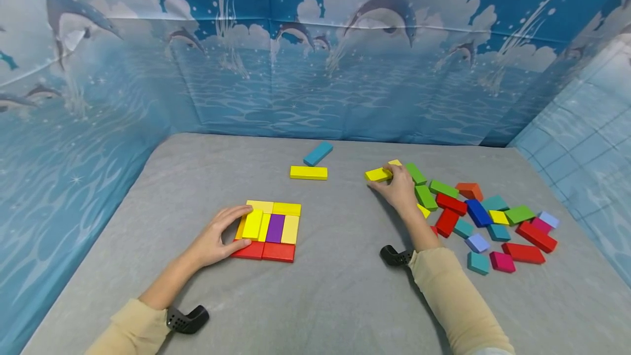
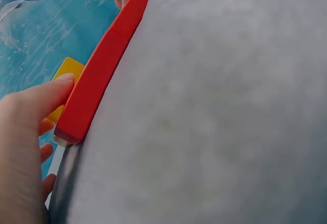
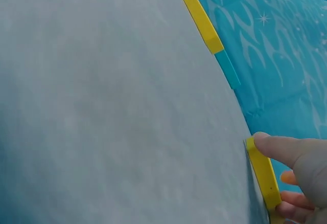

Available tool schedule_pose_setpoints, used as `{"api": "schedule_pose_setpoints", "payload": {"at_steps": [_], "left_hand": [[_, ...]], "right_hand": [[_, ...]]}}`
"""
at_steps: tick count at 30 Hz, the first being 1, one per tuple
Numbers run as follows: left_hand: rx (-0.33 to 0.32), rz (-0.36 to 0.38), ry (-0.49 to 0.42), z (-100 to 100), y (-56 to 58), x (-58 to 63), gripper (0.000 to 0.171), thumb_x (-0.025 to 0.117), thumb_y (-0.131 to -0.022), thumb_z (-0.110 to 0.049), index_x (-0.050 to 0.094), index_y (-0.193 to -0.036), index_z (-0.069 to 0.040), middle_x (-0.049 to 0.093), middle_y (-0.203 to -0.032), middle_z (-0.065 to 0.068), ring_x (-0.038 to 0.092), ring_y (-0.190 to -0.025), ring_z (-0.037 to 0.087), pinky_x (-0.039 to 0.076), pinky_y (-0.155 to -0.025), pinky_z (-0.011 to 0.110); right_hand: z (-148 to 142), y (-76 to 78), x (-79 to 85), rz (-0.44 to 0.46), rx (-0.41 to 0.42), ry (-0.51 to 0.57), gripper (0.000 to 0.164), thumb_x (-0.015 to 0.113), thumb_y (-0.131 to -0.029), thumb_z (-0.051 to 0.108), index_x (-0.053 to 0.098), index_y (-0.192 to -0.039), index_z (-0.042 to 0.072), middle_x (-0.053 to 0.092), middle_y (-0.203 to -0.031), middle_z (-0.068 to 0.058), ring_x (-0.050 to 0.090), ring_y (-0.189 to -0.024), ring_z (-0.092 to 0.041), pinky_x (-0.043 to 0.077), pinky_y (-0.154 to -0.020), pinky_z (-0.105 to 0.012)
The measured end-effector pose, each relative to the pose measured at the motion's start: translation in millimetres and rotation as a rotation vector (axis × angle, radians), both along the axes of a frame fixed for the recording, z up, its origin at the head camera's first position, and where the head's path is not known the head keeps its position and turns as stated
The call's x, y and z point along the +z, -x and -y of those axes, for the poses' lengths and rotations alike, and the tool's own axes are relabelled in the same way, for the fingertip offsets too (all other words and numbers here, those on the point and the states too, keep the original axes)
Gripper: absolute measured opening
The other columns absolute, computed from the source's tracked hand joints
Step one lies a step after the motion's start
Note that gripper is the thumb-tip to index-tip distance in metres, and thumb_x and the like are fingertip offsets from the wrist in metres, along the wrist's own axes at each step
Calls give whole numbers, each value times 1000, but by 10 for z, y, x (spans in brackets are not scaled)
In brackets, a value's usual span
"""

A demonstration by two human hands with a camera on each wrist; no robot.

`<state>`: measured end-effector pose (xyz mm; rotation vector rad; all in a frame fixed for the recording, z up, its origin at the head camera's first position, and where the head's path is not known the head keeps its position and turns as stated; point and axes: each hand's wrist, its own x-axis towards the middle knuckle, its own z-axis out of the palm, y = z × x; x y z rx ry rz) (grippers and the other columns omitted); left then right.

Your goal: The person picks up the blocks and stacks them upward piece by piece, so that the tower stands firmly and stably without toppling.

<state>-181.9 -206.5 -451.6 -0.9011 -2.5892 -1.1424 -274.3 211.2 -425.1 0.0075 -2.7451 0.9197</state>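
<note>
My left hand (image 1: 217, 237) pinches a bright yellow block (image 1: 253, 224) between thumb and fingers. That block sits raised on the left part of a flat square of blocks. The square has two red blocks (image 1: 278, 252) along its front, a purple block (image 1: 277, 228) in the middle and several yellow ones around it. In the left wrist view, the thumb presses the yellow block (image 2: 69, 70) just above the red edge. Over to the right, my right hand (image 1: 399, 190) grips a long yellow block (image 1: 378, 175) by its edges. The right wrist view shows its thumb on that block's (image 3: 263, 173) end.
A yellow block (image 1: 308, 173) and a blue block (image 1: 318, 154) lie at the back middle of the grey table (image 1: 340, 289). Loose green, red, teal and other blocks (image 1: 478, 212) spread across the right side. A dolphin-print curtain (image 1: 296, 97) borders the table.
</note>
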Motion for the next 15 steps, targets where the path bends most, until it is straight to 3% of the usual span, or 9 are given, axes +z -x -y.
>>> {"api": "schedule_pose_setpoints", "payload": {"at_steps": [5, 9, 12, 15], "left_hand": [[10, 6, 1, 3, -6, -17, 63, 74, -75, -22, 48, -132, -12, 48, -132, 6, 41, -120, 23, 33, -97, 51], [18, 9, 5, 4, -10, -18, 63, 74, -75, -22, 48, -132, -12, 49, -132, 5, 41, -119, 23, 33, -97, 50], [21, 10, 6, 2, -11, -12, 62, 73, -75, -22, 48, -132, -11, 49, -131, 6, 41, -119, 24, 33, -97, 51], [20, 9, 5, -3, -12, -5, 62, 73, -76, -22, 49, -131, -11, 49, -131, 7, 41, -120, 25, 33, -97, 51]], "right_hand": [[37, 2, -47, -34, -48, 4, 59, 76, -74, 24, 54, -117, -8, 48, -120, -27, 44, -111, -39, 38, -92, -50], [27, 12, -56, -31, -40, 5, 57, 75, -74, 22, 54, -117, -8, 48, -121, -27, 43, -112, -40, 37, -93, -50], [29, 10, -35, -13, 4, 19, 54, 73, -76, 19, 54, -118, -8, 48, -123, -27, 43, -114, -39, 37, -93, -50], [80, -17, 31, 5, 103, 57, 53, 72, -77, 14, 52, -120, -8, 47, -124, -25, 42, -116, -38, 36, -96, -49]]}}
